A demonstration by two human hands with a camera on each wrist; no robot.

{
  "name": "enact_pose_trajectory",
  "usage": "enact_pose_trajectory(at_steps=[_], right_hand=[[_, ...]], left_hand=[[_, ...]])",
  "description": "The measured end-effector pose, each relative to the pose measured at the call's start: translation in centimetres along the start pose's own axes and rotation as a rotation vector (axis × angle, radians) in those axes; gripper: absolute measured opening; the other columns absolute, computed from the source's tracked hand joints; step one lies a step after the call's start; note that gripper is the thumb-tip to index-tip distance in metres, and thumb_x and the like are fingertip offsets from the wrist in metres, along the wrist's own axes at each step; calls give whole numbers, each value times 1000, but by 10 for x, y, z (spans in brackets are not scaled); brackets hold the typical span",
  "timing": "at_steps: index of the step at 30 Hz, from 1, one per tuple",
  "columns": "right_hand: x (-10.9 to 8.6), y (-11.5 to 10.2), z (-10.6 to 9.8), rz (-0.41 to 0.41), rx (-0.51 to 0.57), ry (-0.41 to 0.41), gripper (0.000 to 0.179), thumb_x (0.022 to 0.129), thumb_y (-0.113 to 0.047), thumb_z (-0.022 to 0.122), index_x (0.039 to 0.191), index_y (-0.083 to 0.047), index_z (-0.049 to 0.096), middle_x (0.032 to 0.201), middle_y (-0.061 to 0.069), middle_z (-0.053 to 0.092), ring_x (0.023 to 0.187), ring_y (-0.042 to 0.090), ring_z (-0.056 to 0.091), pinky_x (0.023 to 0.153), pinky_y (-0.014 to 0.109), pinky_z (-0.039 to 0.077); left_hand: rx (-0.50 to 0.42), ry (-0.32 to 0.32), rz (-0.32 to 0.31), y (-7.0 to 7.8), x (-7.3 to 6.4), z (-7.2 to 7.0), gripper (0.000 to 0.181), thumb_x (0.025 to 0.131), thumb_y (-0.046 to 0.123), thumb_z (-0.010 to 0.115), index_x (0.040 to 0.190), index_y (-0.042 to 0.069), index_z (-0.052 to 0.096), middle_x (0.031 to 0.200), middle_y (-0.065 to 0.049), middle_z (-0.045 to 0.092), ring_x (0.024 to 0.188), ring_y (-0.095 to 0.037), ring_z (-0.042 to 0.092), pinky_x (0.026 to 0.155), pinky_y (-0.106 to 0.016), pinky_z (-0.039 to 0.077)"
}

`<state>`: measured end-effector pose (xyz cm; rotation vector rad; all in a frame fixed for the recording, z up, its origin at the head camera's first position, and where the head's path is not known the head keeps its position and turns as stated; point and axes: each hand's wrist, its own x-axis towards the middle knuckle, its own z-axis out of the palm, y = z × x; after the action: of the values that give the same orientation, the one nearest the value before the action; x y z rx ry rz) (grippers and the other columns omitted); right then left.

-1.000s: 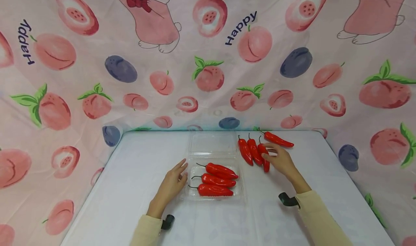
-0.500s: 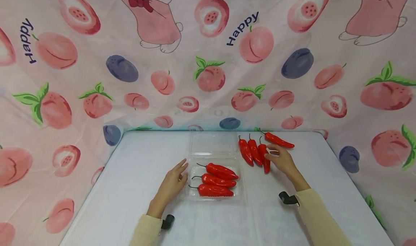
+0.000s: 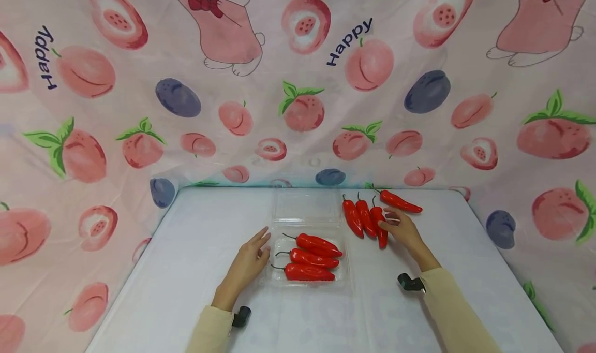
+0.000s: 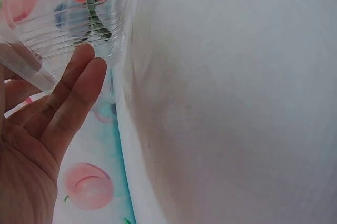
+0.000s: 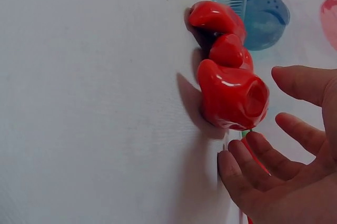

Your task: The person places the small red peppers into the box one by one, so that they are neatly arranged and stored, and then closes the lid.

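Note:
Three red chili peppers (image 3: 313, 258) lie side by side in a clear plastic clamshell box (image 3: 345, 270), its lid (image 3: 307, 207) folded back. My left hand (image 3: 248, 264) rests at the box's left side; in the left wrist view its straight fingers (image 4: 79, 95) lie against the clear wall. Right of the box, three more chili peppers form a row. Around the nearest one (image 5: 231, 95), my right hand (image 3: 405, 233) is spread. The right wrist view shows the thumb on one side and loosely bent fingers (image 5: 268, 155) on the other, apart from the pepper.
Another chili pepper (image 3: 400, 202) lies separately at the back right, behind the right hand. A white table (image 3: 186, 249) carries everything. A fruit-patterned cloth (image 3: 261, 115) hangs behind it and along both sides.
The head view has shifted very slightly. My right thumb has moved a little to the right over the nearest pepper. The left hand, box and peppers stay in place.

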<state>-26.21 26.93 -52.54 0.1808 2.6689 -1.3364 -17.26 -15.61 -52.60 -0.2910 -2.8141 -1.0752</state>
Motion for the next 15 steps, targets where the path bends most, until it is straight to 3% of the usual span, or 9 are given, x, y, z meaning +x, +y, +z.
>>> enact_pose_trajectory(at_steps=[15], right_hand=[[12, 4, 7, 45, 7, -9, 63, 95, -29, 64, 149, -9, 37, 148, 25, 43, 134, 43, 42, 105, 52, 45]], left_hand=[[8, -2, -15, 0, 1, 1, 44, 94, 11, 61, 137, 3, 57, 153, -7, 46, 67, -3, 52, 59, -17, 47]])
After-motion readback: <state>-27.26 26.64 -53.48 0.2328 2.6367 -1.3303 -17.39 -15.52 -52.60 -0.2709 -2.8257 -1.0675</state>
